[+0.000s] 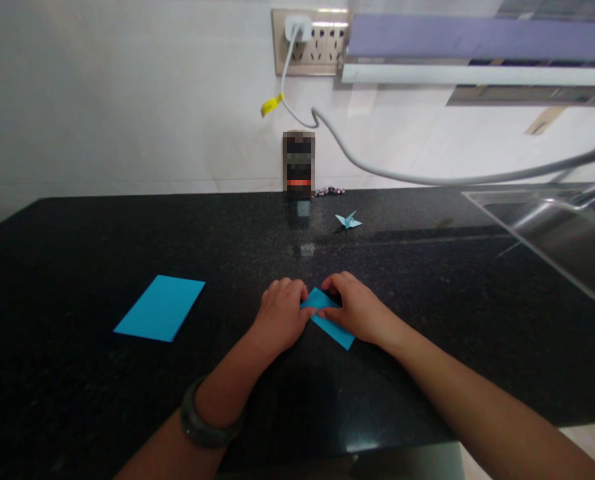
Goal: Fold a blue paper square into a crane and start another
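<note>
A small blue folded paper (pixel 327 319) lies on the black stone counter (pixel 427 320) in front of me. My left hand (pixel 282 315) is curled at the paper's left end, fingers pinched on it. My right hand (pixel 356 308) presses on its upper right part with bent fingers. A dark bangle sits on my left wrist. Part of the paper is hidden under both hands.
A stack of blue paper sheets (pixel 160 308) lies to the left. A finished blue paper crane (pixel 348 221) stands farther back. A blurred upright object (pixel 298 164) leans against the wall. A steel sink (pixel 552 233) is at the right, and a grey cable (pixel 377 170) hangs from a wall socket (pixel 310 41).
</note>
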### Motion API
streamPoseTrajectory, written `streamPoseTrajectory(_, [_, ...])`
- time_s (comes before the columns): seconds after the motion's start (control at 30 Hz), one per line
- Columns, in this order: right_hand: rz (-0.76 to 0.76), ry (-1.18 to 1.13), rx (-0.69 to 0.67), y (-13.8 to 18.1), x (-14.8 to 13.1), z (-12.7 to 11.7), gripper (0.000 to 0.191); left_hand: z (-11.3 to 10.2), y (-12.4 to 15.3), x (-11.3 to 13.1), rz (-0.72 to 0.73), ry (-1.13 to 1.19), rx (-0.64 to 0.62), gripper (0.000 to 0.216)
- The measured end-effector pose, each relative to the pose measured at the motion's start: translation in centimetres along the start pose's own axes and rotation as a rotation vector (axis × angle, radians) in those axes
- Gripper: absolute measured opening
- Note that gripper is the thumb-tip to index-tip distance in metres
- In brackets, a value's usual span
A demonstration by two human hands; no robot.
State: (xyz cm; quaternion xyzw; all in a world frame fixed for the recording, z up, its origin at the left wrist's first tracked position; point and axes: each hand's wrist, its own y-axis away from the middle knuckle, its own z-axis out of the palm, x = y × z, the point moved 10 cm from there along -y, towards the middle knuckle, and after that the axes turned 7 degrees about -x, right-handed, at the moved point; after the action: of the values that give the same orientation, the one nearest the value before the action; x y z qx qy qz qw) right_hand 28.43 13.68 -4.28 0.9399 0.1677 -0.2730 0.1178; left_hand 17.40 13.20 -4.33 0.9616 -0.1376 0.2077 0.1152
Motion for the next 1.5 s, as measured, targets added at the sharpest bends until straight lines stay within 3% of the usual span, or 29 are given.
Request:
streamPoseTrajectory(0.1, [0.004, -0.001, 0.004, -0.1, 0.0, 0.0, 0.042, -0.1, 0.0, 0.5, 0.052, 0.100, 0.002, 0.003])
streamPoseTrajectory(0.2, [-0.008, -0.012, 0.001, -0.1, -0.1, -0.1, 0.031, -0.3, 0.0, 0.7, 0.064, 0.243, 0.006, 0.005])
streamPoseTrajectory(0.33, [-0.029, -0.082, 0.025, -0.2, 0.0, -0.7, 0.022, -1.5, 0.1, 0.5, 0.075, 0.430, 0.116, 0.006])
streamPoseTrajectory(0.43, [-0.037, -0.289, 0.007, -0.2, 0.0, -0.6, 0.018, -2.7, 0.4, 0.1, 0.109, 0.598, 0.245, 0.006])
streamPoseTrajectory(0.5, [-0.008, -0.512, 0.036, -0.2, 0.4, -0.7, 0.021, -2.7, 0.4, -0.5, 0.105, 0.797, 0.279, 0.019])
streamPoseTrajectory(0.6, [0.045, -0.781, 0.088, 0.0, 0.7, -0.5, 0.025, -1.1, 0.0, -0.7, 0.053, 1.086, 0.165, 0.030])
streamPoseTrajectory(0.7, [0.050, -0.909, 0.081, 0.1, 0.4, 0.0, 0.028, -0.1, 0.0, -0.7, -0.013, 1.157, 0.099, 0.025])
streamPoseTrajectory(0.9, [0.052, -0.793, 0.171, 0.2, 0.7, -0.8, 0.028, 1.0, 0.0, -1.7, -0.106, 1.305, 0.105, 0.023])
streamPoseTrajectory(1.17, [0.034, -0.757, 0.155, 0.2, 0.5, -0.7, 0.027, 2.0, 0.1, -1.2, -0.149, 1.487, 0.076, 0.027])
streamPoseTrajectory(1.5, [0.032, -0.794, 0.107, 0.1, 0.2, -0.2, 0.026, 1.9, 0.1, -1.5, -0.147, 1.435, 0.097, 0.026])
